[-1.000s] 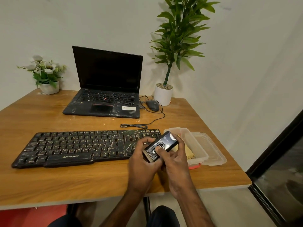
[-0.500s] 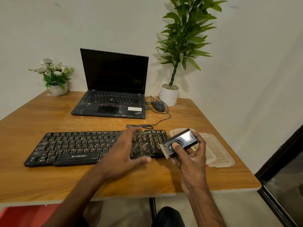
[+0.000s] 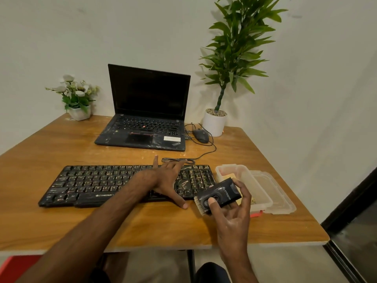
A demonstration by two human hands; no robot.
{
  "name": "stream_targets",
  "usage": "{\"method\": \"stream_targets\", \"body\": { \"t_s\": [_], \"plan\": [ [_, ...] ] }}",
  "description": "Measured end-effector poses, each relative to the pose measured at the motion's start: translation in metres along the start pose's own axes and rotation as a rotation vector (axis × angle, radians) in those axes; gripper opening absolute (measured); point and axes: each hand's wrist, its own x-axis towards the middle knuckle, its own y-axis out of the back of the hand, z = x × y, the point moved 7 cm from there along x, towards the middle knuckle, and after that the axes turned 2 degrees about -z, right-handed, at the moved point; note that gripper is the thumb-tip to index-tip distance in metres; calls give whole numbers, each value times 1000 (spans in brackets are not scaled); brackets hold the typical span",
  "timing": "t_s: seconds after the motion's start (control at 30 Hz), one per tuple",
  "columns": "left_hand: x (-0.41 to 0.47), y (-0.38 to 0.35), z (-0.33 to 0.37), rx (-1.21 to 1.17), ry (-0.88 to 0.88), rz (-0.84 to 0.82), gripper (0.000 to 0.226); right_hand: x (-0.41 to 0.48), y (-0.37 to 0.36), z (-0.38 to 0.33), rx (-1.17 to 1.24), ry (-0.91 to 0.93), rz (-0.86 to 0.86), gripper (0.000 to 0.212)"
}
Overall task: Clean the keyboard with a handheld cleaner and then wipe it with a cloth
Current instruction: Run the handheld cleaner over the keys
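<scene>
A black dusty keyboard (image 3: 98,183) lies across the wooden table (image 3: 61,225). My left hand (image 3: 168,180) rests flat on its right part, fingers spread, thumb on the table by the front edge. My right hand (image 3: 232,213) grips a small black handheld cleaner (image 3: 219,196) just right of the keyboard's front corner; its brush end points left and my thumb sits on its round button. A yellow cloth (image 3: 238,200) peeks out behind the cleaner inside a clear plastic box (image 3: 255,184).
An open black laptop (image 3: 146,119) stands behind the keyboard, with a wired mouse (image 3: 201,135) and coiled cable (image 3: 177,160) to its right. A tall potted plant (image 3: 216,121) and a small flower pot (image 3: 78,111) sit at the back. The box lid (image 3: 279,197) lies by the right edge.
My left hand let go of the cleaner and moved forward onto the keyboard's right part. My right hand kept the cleaner and now holds it by the keyboard's front right corner.
</scene>
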Motion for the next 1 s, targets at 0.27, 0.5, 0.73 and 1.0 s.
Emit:
{"method": "stream_targets", "body": {
  "t_s": [0.27,0.5,0.73,1.0],
  "plan": [
    [-64,-7,-27,-29,37,-89,155,-1,3,8,44,-46,-3,70],
    [-86,-23,10,28,-6,77,142,3,3,8,74,-57,-40,68],
    [-97,-36,16,47,34,98,148,0,2,5,5,-35,-110,68],
    [-96,-42,33,69,-10,263,148,-20,4,-7,-152,158,-231,68]
  ]
}}
